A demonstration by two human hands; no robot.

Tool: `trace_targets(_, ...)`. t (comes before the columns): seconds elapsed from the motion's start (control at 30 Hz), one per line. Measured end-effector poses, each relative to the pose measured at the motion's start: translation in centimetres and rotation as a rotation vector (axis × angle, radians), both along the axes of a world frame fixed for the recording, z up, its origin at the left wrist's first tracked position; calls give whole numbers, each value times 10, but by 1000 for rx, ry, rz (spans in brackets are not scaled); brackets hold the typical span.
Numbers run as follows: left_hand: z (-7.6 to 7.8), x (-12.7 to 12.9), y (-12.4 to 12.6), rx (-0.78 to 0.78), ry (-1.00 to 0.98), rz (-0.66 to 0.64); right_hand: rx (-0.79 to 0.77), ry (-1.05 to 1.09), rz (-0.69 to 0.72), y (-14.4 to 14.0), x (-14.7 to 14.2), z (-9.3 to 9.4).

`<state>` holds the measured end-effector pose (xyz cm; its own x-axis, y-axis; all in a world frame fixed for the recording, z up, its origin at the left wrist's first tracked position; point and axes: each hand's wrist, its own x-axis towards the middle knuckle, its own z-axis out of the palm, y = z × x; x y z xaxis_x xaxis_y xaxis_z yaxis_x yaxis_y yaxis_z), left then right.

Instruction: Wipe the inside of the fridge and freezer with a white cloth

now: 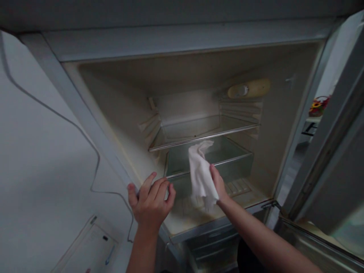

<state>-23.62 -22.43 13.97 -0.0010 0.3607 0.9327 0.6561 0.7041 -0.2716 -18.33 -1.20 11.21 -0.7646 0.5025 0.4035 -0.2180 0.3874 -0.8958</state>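
Note:
An empty fridge (284,125) stands open in front of me. My right hand (218,182) holds a white cloth (200,174) in front of the clear drawer (233,159) under the glass shelf (199,132). The cloth hangs down over my fingers, its top reaching up near the shelf's front edge. My left hand (150,199) rests on the fridge's left front edge, fingers spread and holding nothing. The fridge floor (250,197) below the drawer looks stained yellowish.
The fridge door (335,151) swings open at the right. A thermostat dial (247,90) sits on the back wall's upper right. A thin cable (93,151) runs down the white wall at the left. A white appliance (91,246) lies at the lower left.

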Motion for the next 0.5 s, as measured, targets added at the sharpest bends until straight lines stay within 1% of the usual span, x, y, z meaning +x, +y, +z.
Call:
trace_targets(0.07,0,0,-1,-28,18,9,-166,-25,162,-29,-14,6)
trace_targets(0.13,-1,-1,-3,-56,36,26,-351,-34,351,-53,-31,23)
trace_targets(0.17,-1,-1,-3,-59,35,37,-453,-28,429,-62,-40,32)
trace_targets(0.2,-2,-1,-3,-56,32,48,-568,-5,479,-70,-50,41)
trace_targets(0.27,-2,0,-2,-39,29,69,-868,76,528,-84,-72,57)
trace_targets(0.33,-1,1,0,-17,35,79,-1173,186,533,-92,-94,69)
trace_targets(0.37,-1,2,1,-7,41,77,-1287,240,530,-94,-104,74)
trace_targets(0.43,0,3,3,6,42,69,-1410,344,509,-94,-121,82)
trace_targets(0.5,0,4,4,12,34,71,-1421,425,478,-89,-137,90)
